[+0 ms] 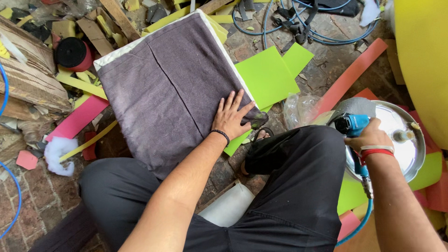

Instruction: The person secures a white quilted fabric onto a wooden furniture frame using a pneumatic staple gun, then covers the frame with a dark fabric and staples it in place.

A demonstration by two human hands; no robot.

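- Grey-purple fabric-covered square cushion [170,86], edged in pale foam along its top and right sides, is lying flat on the brick floor [32,196] in front of the seated person, its lower part resting toward the left knee.
- Black trousers [289,186] of the seated person are filling the lower middle of the view, and a foot in a dark sandal [259,137] is showing between the knees.
- Round shiny metal tray [403,140] is sitting at the right, beside a large yellow curved surface [420,56].
- Lime-green flat sheets [270,74] are lying just beside the cushion's right edge, partly under its corner.
- Left hand [231,116], open with fingers spread and grasping nothing, is pressing palm-down on the lower right corner of the cushion; a dark band is circling the wrist.
- Right hand [371,137], wearing red and white bangles, is clenched around a blue air-powered tool [352,125] over the tray; a blue hose [361,219] is trailing from it.
- Step in hand, as judged: the cover is being held flat while the tool is waiting apart from it.
- Next move, as judged: it is calling for the tool to be carried across to the pinned corner, with the fabric kept taut and fingers kept out of the nose's way.
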